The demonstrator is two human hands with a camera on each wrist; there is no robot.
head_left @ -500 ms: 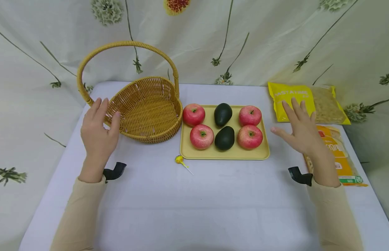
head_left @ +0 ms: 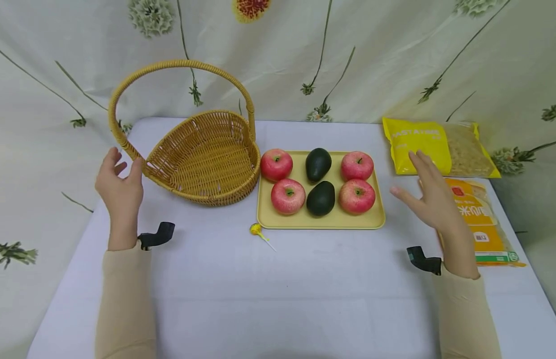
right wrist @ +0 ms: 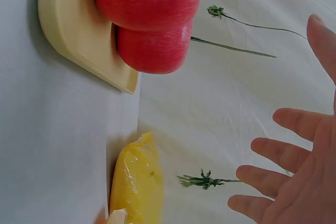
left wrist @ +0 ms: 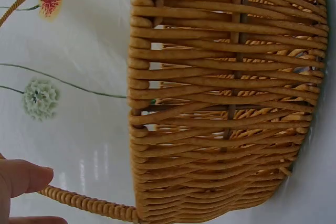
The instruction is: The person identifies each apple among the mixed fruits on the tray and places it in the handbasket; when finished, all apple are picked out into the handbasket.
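A wicker basket [head_left: 210, 154] with a tall arched handle stands at the back left of the table. My left hand [head_left: 120, 192] is at its left side, near the foot of the handle, with loosely bent fingers and the thumb apart from them. The left wrist view shows the woven side of the basket close up, and a thumb [left wrist: 31, 177] near the handle; whether they touch I cannot tell. Over the bags on the right hovers my right hand [head_left: 435, 204], fingers spread and holding nothing. In the right wrist view its fingers [right wrist: 283, 153] are straight.
A yellow tray [head_left: 323, 223] holds several red apples [head_left: 288, 197] and two dark avocados [head_left: 321, 198]. In front of it lies a yellow lollipop [head_left: 256, 229]. A yellow pasta bag [head_left: 417, 142] and an orange-labelled bag [head_left: 488, 239] lie at the right.
My left hand has moved left and slightly down, from in front of the basket's left rim to outside it, its fingers bending more. The right hand has turned slightly, its fingers closer together.
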